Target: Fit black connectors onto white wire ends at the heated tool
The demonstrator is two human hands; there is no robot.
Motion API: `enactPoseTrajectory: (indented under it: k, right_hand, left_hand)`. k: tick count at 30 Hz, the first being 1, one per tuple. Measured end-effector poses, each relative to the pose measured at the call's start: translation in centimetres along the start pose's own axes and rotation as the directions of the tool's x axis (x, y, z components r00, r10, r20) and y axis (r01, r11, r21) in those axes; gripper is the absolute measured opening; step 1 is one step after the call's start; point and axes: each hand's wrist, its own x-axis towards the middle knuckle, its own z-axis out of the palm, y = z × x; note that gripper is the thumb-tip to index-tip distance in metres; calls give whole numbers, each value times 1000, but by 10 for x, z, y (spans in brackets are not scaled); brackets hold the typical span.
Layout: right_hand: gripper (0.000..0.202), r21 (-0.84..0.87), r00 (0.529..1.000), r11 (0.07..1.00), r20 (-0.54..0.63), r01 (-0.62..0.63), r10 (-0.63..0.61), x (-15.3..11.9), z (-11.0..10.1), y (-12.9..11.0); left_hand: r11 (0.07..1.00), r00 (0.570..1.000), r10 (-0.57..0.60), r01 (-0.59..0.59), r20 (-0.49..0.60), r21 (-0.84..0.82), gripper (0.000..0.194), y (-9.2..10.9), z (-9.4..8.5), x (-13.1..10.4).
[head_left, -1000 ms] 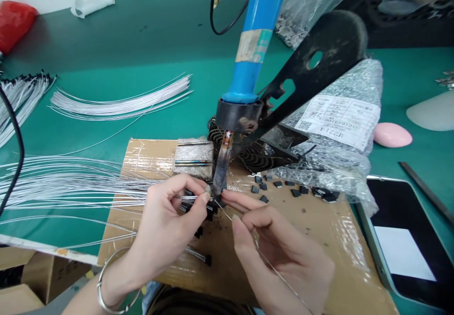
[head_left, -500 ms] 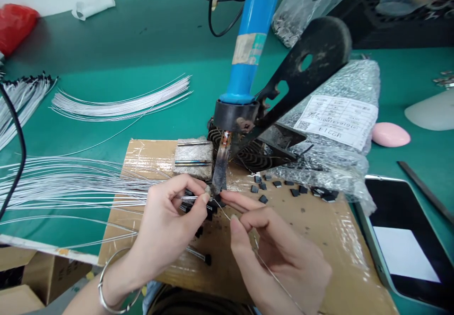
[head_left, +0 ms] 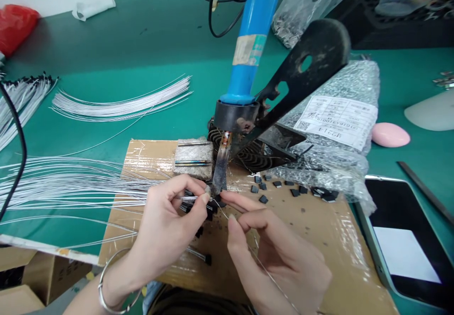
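Under the tip of a blue soldering iron (head_left: 244,59) clamped in a black metal stand (head_left: 301,74), my two hands nearly meet. My left hand (head_left: 173,225) pinches white wires (head_left: 138,194) between thumb and fingertips, their ends close to the iron's tip (head_left: 220,173). Thin solder wire (head_left: 269,277) runs through the pinched fingers of my right hand (head_left: 276,249) up to the same tip. Other fingertips of that hand reach just beside the tip. Small black connectors (head_left: 209,211) lie partly hidden behind my left hand. What sits exactly at the wire ends is too small to make out.
Brown cardboard (head_left: 319,239) covers the work spot, bearing a grey sponge block (head_left: 193,156) and several black pieces (head_left: 263,199). On the green table are a white wire bundle (head_left: 124,102), a labelled bubble-wrap package (head_left: 333,116), a phone (head_left: 407,239), a pink egg-shaped item (head_left: 391,135) and a metal strip (head_left: 425,192).
The thumb and index finger of my right hand have moved slightly left and up along the solder wire. My left hand and the iron look unmoved.
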Motion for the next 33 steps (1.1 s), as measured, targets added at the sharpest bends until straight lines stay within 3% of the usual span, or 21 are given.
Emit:
enactPoseTrajectory:
  k: [33]
  right_hand:
    - [19, -23, 998, 998, -22, 59, -60, 0, 0, 1]
  left_hand:
    - [1000, 1000, 16, -16, 7, 5, 13, 0, -1, -1]
